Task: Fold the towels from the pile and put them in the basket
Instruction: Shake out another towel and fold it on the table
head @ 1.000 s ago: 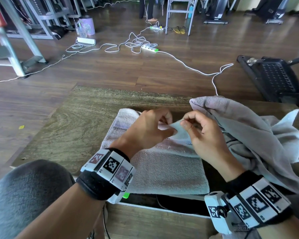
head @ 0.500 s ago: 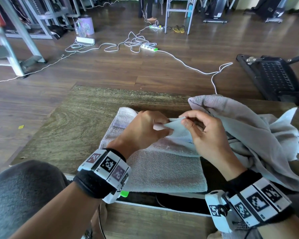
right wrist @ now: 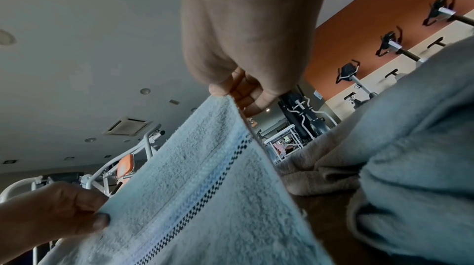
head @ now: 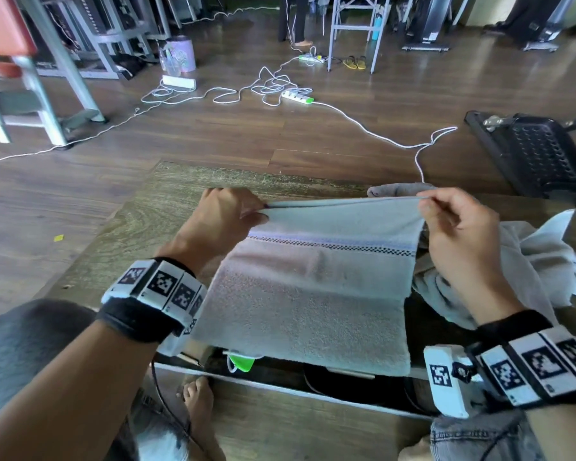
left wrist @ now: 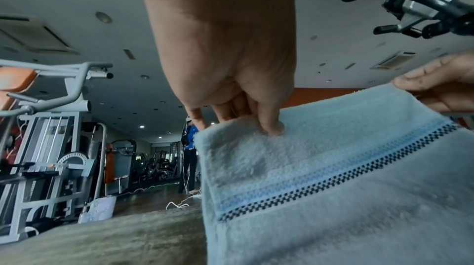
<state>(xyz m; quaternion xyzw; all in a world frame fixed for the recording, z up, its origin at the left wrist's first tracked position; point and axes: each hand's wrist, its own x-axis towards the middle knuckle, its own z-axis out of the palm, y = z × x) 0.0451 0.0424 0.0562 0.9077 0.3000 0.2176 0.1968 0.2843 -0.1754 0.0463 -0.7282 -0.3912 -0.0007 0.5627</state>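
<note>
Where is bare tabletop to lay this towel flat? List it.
Bare table lies left of the left hand and along the far edge beyond the held towel. Right of the right hand, the pile crowds it.

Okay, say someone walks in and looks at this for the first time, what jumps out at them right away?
First, the pale blue towel with its checkered stripe, stretched taut mid-table between the left hand and right hand, each pinching a top corner. Next, the heap of unfolded towels on the table just right of it. Behind, white power cords sprawl over the wooden floor among gym machines.
</note>
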